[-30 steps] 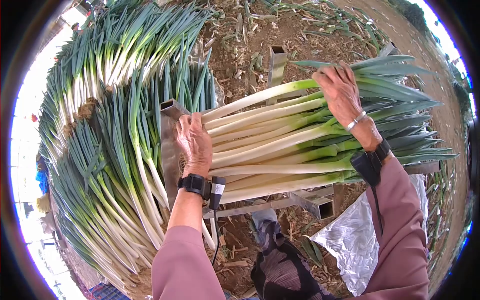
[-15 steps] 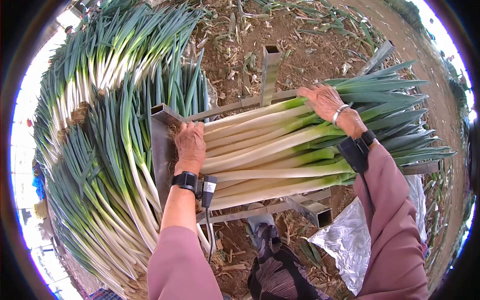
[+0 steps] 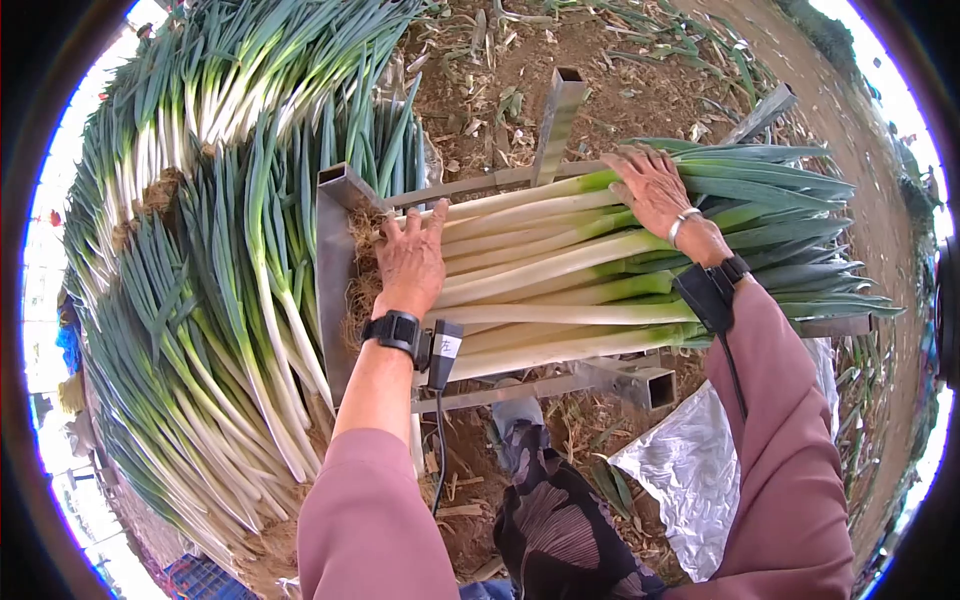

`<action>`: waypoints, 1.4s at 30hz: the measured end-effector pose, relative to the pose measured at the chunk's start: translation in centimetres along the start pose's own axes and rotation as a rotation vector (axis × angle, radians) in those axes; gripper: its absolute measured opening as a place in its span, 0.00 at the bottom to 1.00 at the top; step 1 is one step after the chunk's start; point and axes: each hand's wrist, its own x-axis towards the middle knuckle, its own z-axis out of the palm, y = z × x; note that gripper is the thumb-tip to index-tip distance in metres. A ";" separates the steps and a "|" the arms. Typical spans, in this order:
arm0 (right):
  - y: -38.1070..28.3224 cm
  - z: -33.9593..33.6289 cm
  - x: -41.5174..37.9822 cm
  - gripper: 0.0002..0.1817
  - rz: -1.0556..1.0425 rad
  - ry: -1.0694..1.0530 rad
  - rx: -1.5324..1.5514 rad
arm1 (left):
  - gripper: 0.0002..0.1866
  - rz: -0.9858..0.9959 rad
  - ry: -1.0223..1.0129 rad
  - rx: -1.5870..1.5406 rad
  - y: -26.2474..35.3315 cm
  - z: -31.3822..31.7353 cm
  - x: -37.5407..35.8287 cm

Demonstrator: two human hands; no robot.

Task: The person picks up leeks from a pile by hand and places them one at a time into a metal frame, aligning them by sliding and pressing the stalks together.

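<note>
A layer of long green onions (image 3: 560, 275) with white stalks lies across a metal frame (image 3: 337, 270), its hairy roots (image 3: 362, 260) against the frame's upright left plate. My left hand (image 3: 412, 258) rests on the stalks near the root end, palm down with fingers spread. Farther right, my right hand (image 3: 655, 190) lies over the far edge of the layer, where white stalks turn green. Its fingers are stretched over the top stalks with the thumb apart, and the undersides of both hands are hidden.
Large heaps of green onions (image 3: 215, 330) cover the ground at left. Square metal posts (image 3: 560, 120) rise on the frame's far side, and another tube end (image 3: 655, 388) juts out at the near side. Silver foil sheeting (image 3: 690, 480) lies near my right arm. Soil and leaf scraps surround the frame.
My left hand has shifted right from the root ends onto the stalks, and its fingers have spread. My right hand stays at the same part of the layer, its fingers loosened slightly.
</note>
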 end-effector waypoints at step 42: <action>-4.4 -13.6 -9.3 0.20 -0.106 0.128 -0.132 | 0.34 0.051 0.389 -0.260 5.8 -7.6 -8.5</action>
